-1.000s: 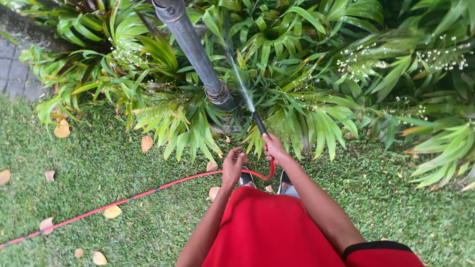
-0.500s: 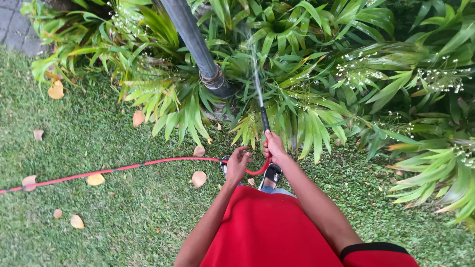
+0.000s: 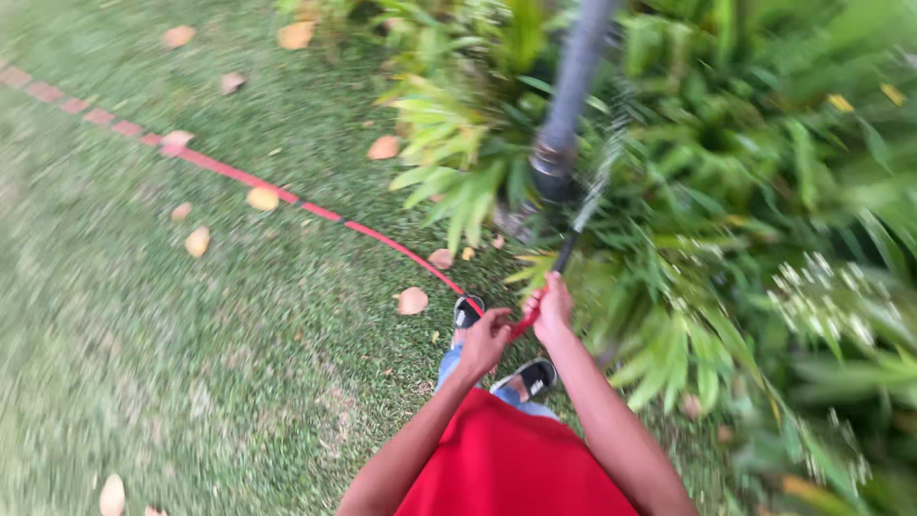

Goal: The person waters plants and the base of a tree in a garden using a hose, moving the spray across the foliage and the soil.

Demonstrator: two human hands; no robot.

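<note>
Red hose: a thin red hose (image 3: 287,199) is seen lying on the grass, running from the far upper left towards the hands and curving up into them.
Right hand: the right hand (image 3: 552,308) is closed around the hose end, just below the dark nozzle (image 3: 566,252).
Left hand: the left hand (image 3: 485,340) is curled beside the hose, just behind and to the left of the right hand; whether it fully grips cannot be told through the blur.
Long axis: the nozzle is pointed up and slightly right, away from the body; the hose trails off to the left behind the left hand.
Nearer hand: the nozzle is nearer the right hand; the trailing length is nearer the left.
Water: a thin stream of water (image 3: 600,172) is seen leaving the nozzle tip and rising into the plants (image 3: 726,182) ahead and to the right of the hands.
Pole: a grey pole (image 3: 570,86) stands just beyond the nozzle, slightly left of the stream, close to its path.
Feet: two dark sandals (image 3: 466,311) are seen just under the hands, the hose passing beside the left one.
Ground: grass (image 3: 191,363) is spread to the left of the hands, with dry fallen leaves (image 3: 412,301) scattered on it.
Clothing: a red garment (image 3: 511,459) is seen below the forearms.
</note>
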